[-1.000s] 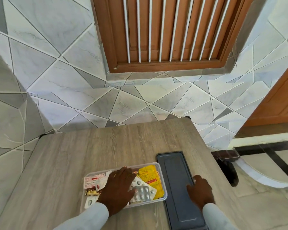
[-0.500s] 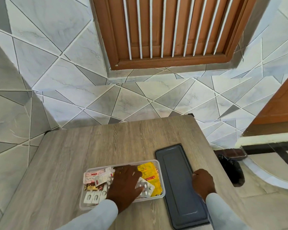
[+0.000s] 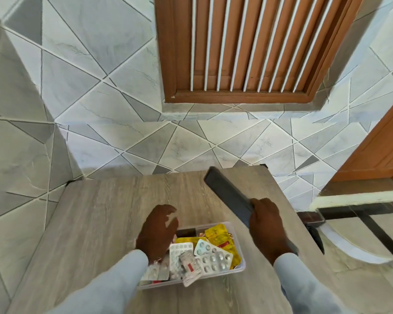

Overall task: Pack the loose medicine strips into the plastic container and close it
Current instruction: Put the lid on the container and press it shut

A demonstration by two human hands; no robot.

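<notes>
A clear plastic container (image 3: 242, 265) sits on the wooden table near its front edge, filled with medicine strips (image 3: 210, 257): silver blister packs and yellow foil packs. One strip hangs over the front rim. My left hand (image 3: 158, 231) hovers over the container's left part, fingers spread, holding nothing. My right hand (image 3: 267, 225) grips the dark grey lid (image 3: 227, 192) by its near end and holds it tilted up off the table, above and to the right of the container.
The wooden table (image 3: 114, 211) stands against a tiled wall (image 3: 77, 98). A wooden louvred door (image 3: 247, 46) is behind it. To the right, the table edge drops to the floor, where a dark object (image 3: 314, 234) lies.
My right hand has taken hold of the lid and lifted it off the table, tilting it upward. My left hand has risen out of the strips in the container.
</notes>
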